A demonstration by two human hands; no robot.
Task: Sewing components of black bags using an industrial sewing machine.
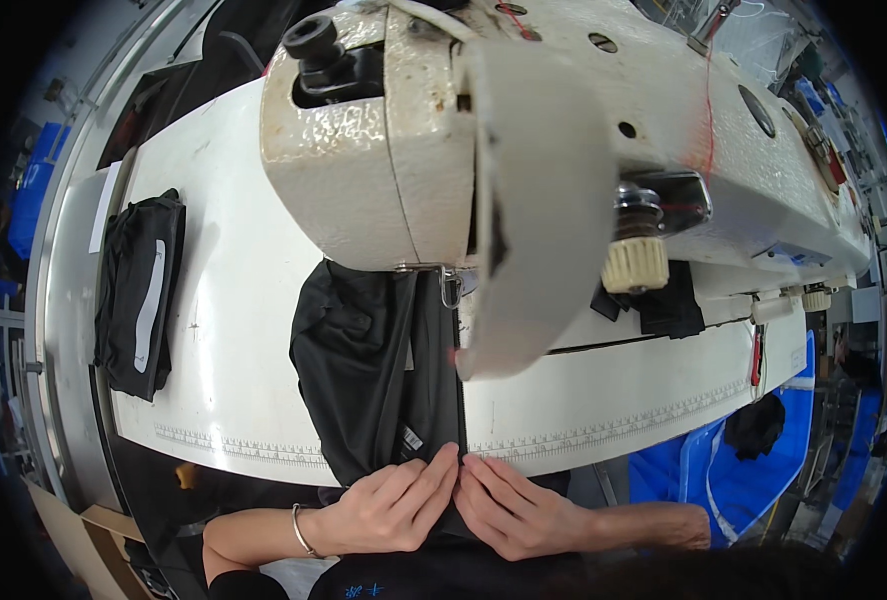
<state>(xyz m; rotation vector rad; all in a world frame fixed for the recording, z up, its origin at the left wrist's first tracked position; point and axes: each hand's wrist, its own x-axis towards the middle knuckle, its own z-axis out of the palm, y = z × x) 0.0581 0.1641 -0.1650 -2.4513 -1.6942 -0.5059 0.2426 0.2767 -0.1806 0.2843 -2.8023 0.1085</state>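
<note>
Black cloth (349, 330), both grips (389, 508) (520, 512), pinching its edge

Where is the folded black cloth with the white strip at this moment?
In the head view, the folded black cloth lies on the white table, near its left end, left of the sewing machine.

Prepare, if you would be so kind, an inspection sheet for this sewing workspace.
Surface: white tabletop, ruler scale along its near edge.
Job's things: black fabric with a small white label, extending from the sewing machine's head to the hands.
Clutter: folded black bundle at left; narrow red tool at right.
Grippers: left hand and right hand bare, fingertips close together, pinching the fabric's edge.
Cables: pale cord atop the machine; where it leads, unclear.
Surroundings: cardboard box lower left; blue container lower right.
</note>
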